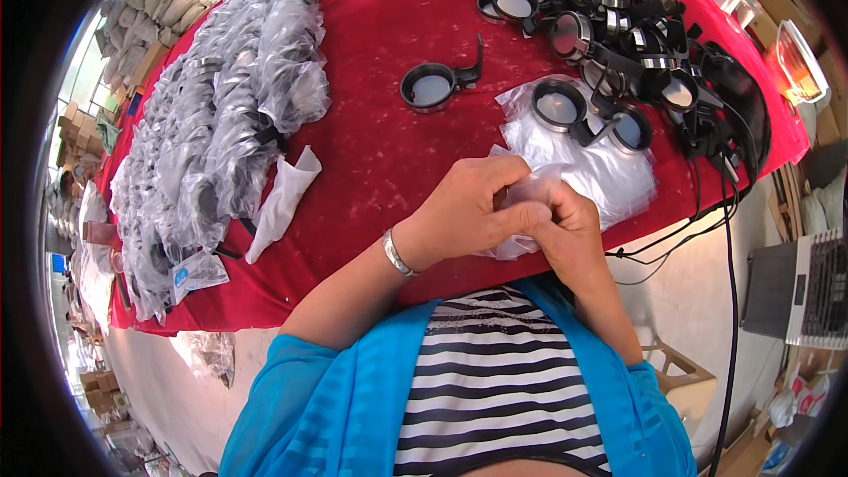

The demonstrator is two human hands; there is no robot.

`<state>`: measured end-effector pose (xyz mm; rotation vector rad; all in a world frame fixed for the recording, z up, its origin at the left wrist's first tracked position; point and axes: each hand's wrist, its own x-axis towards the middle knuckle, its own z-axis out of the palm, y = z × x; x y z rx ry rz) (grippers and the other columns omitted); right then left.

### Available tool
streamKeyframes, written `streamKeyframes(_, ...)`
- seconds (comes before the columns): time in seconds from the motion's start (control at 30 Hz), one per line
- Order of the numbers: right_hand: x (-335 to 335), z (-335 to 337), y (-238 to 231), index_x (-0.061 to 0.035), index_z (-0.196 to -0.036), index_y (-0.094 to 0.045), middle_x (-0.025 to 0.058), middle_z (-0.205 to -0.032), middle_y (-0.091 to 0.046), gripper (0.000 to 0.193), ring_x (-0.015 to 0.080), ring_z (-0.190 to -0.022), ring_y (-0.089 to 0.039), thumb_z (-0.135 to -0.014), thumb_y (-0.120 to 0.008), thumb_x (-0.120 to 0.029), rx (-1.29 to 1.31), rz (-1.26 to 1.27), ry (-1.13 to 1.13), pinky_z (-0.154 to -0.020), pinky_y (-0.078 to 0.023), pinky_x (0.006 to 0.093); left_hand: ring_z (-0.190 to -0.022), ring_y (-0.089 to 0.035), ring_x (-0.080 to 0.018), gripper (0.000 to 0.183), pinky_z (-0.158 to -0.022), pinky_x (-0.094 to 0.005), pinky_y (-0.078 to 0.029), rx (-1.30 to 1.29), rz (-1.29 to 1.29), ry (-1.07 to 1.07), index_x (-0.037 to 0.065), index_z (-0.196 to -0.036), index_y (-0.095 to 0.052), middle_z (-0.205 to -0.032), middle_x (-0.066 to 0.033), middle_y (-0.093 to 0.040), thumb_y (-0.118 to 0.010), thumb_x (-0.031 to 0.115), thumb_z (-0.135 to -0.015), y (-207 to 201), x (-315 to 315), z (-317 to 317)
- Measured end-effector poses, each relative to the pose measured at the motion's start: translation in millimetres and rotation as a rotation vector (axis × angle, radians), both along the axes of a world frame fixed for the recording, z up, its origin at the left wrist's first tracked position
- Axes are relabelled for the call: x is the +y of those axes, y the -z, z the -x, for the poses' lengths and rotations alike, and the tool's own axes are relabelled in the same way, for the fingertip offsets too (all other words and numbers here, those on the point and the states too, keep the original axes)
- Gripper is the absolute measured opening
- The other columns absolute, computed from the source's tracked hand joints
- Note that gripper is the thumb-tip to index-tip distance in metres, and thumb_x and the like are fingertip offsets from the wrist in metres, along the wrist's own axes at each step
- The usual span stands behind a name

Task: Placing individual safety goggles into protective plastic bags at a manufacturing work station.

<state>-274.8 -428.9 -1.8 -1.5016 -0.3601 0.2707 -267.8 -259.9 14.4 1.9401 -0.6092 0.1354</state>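
Note:
My left hand (464, 212), with a silver bracelet at the wrist, and my right hand (570, 230) meet near the table's front edge. Both are closed, pinching a thin clear plastic bag (532, 191) between them. Just beyond lies a stack of clear plastic bags (618, 181). On its far part rest two black rings with pale discs, a left ring (558, 106) and a right ring (630, 129). Another black ring with a bent arm (427, 88) lies alone on the red cloth, beyond my left hand.
A heap of black and silver ring parts (609, 26) covers the far right of the red-covered table (380, 159). Bagged parts (221, 115) are piled in rows along its left side. Black cables (730, 283) hang off the right edge. A beige stool (680, 380) stands below.

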Motion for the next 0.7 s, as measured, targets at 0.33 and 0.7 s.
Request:
streamKeyframes(0.33, -23.6, -21.0, 5.8, -0.0057, -0.089, -0.059, 0.0065, -0.085, -0.065, 0.014, 0.0161, -0.077, -0.062, -0.091, -0.053, -0.018, 0.243, -0.591, 0.177, -0.064, -0.048, 0.0242, -0.056, -0.049, -0.0307, 0.016, -0.052, -0.0338, -0.04, -0.172, -0.173, -0.15, 0.001, -0.074, -0.05, -0.063, -0.0138, -0.048, -0.058, 0.012, -0.083, 4.2, 10.0, -8.9)
streamKeyframes(0.7, -38.7, -15.9, 4.1, -0.0037, -0.089, -0.052, 0.0047, -0.08, -0.058, 0.02, 0.0133, -0.066, -0.056, -0.09, -0.055, -0.023, 0.357, -0.816, -0.094, -0.048, -0.042, 0.0254, -0.061, -0.055, -0.0084, 0.012, -0.053, -0.0208, -0.043, 0.023, -0.047, -0.408, -0.001, -0.094, -0.058, -0.08, -0.0058, -0.06, -0.059, 0.007, -0.085, 2.4, 21.5, -29.7)
